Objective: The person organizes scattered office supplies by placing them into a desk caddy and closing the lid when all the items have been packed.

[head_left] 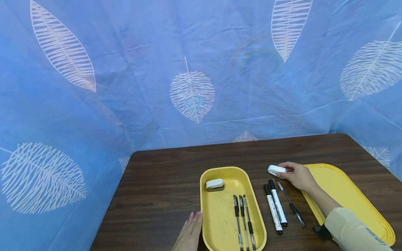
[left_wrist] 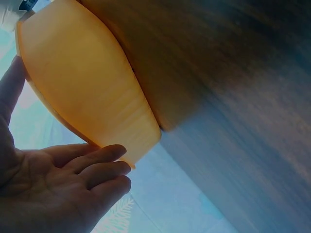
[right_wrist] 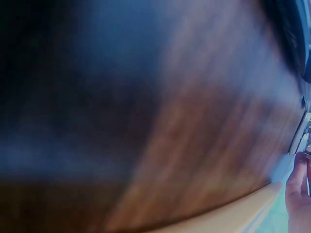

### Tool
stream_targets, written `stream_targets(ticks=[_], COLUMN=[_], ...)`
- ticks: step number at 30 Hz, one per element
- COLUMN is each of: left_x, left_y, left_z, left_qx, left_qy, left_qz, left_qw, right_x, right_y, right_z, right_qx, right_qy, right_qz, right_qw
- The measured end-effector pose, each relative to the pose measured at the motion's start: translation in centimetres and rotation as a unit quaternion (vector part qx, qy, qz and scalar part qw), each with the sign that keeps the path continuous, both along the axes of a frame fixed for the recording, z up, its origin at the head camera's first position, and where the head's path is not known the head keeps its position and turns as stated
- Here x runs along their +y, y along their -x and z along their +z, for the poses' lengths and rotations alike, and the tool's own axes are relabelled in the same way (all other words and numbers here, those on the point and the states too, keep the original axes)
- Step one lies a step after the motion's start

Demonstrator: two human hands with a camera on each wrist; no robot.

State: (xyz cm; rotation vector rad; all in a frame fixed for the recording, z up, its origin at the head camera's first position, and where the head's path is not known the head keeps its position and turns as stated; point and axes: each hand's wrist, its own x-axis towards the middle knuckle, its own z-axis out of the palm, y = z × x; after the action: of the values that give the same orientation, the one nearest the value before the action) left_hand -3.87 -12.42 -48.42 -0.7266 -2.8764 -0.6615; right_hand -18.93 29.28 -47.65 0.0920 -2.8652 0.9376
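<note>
My right hand (head_left: 299, 177) pinches a small white stapler (head_left: 275, 169) between thumb and fingers, just left of the yellow lid-like tray. In the right wrist view only part of that hand (right_wrist: 298, 191) shows at the right edge. My left hand (head_left: 190, 233) lies with straight fingers against the left side of the deep yellow tray (head_left: 205, 212). The left wrist view shows the left hand (left_wrist: 63, 179) spread along the tray's outer wall (left_wrist: 87, 73). Inside the tray lie a second white stapler (head_left: 215, 184) and several black-gripped pens (head_left: 243, 219).
Two white markers with black caps (head_left: 275, 205) and one black pen (head_left: 292, 205) lie between the trays. A flat yellow tray (head_left: 339, 188) sits at the right, partly under my right forearm. Blue leaf-patterned cloth (head_left: 141, 87) hangs behind the dark wooden table (head_left: 150, 195).
</note>
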Motion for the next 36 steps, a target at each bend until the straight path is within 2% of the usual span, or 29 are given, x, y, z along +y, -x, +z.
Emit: stream_targets(ticks=[10, 19, 23, 30, 33, 36], left_x=[0.0, 0.2, 0.3, 0.4, 0.4, 0.4], left_y=[0.0, 0.0, -0.1, -0.2, -0.3, -0.3], left_z=[-0.2, 0.6, 0.7, 0.8, 0.9, 1.0], left_qx=[0.046, -0.006, -0.007, 0.012, 0.006, -0.015], left_qy=[0.002, 0.002, 0.002, 0.002, 0.007, 0.008], left_qz=[-0.003, 0.002, 0.002, 0.003, 0.003, 0.002], left_qw=[0.9990, 1.0000, 1.0000, 0.9999, 0.9999, 0.9999], right_x=[0.1, 0.0, -0.1, -0.4, -0.5, -0.6], right_y=[0.4, 0.3, 0.3, 0.1, 0.2, 0.3], right_z=[0.2, 0.4, 0.5, 0.6, 0.8, 1.1], right_qx=[-0.006, -0.012, -0.011, -0.001, 0.007, 0.013], right_qy=[-0.011, -0.019, -0.024, -0.023, -0.025, -0.027], right_qz=[-0.005, -0.002, 0.003, 0.003, -0.004, -0.010], right_qw=[0.9999, 0.9997, 0.9996, 0.9997, 0.9996, 0.9995])
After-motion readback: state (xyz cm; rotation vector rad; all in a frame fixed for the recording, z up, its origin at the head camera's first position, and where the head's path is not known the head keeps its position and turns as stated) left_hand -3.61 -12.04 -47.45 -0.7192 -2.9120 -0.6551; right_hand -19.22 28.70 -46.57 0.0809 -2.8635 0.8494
